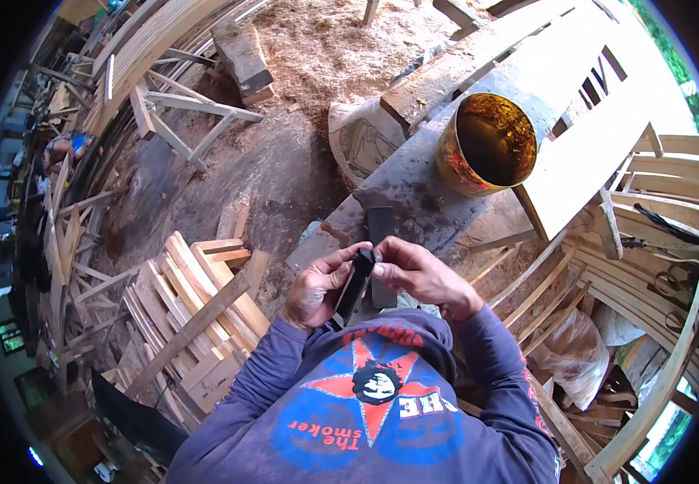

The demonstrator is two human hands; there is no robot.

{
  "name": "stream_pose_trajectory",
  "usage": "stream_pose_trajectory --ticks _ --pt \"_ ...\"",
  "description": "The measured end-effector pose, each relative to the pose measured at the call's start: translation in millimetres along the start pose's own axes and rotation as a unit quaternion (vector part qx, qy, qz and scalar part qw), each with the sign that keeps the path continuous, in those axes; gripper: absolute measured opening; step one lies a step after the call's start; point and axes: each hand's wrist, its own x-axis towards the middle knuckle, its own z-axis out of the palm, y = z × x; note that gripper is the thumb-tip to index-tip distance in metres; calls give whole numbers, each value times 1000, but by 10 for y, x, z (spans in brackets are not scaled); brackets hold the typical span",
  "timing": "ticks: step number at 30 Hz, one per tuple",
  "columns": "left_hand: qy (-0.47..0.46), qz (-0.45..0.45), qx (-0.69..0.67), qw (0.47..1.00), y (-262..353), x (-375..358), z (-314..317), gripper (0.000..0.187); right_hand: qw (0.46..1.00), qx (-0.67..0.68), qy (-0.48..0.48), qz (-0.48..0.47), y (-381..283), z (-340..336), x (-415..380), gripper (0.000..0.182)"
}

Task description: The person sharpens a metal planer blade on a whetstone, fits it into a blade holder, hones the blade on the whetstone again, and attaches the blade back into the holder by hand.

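Two hands hold a dark flat blade over a messy wood counter.

The big counter (414, 181) carries a rusty yellow can (486, 143) (open on top) and a dark stone (381, 234). The left hand (317, 286) and right hand (422, 274) both pinch the blade (356, 282) with their fingers, just above the stone.

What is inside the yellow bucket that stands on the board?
The yellow bucket holds a dark brownish liquid, and its inner wall is stained. Its bottom is hidden under the liquid, so anything lying there cannot be seen.
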Motion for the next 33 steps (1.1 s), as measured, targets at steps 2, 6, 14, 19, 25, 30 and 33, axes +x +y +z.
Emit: stream_pose_trajectory --ticks 2,6,14,19,25,30,33 --pt "53 -67 7 996 19 -24 86 50 985 -158 -65 18 -37 -152 23 34" --pt "55 -79 9 995 -50 -48 209 44 974 -200 -103 8 -41 -182 49 38" --pt "93 -91 -46 990 -235 -33 -14 43 986 -152 -20 61 179 -121 60 25" --pt "72 -114 -6 991 -200 -19 -11 47 984 -166 -35 52 287 -145 15 29" --pt "45 -158 89 982 37 74 68 52 966 -212 -143 41 71 -218 34 30" --pt "65 -87 117 987 -16 138 111 41 990 -138 -35 17 169 -134 -5 23" --pt "64 -91 132 985 -85 101 59 34 985 -173 -10 1 322 -110 -40 20"
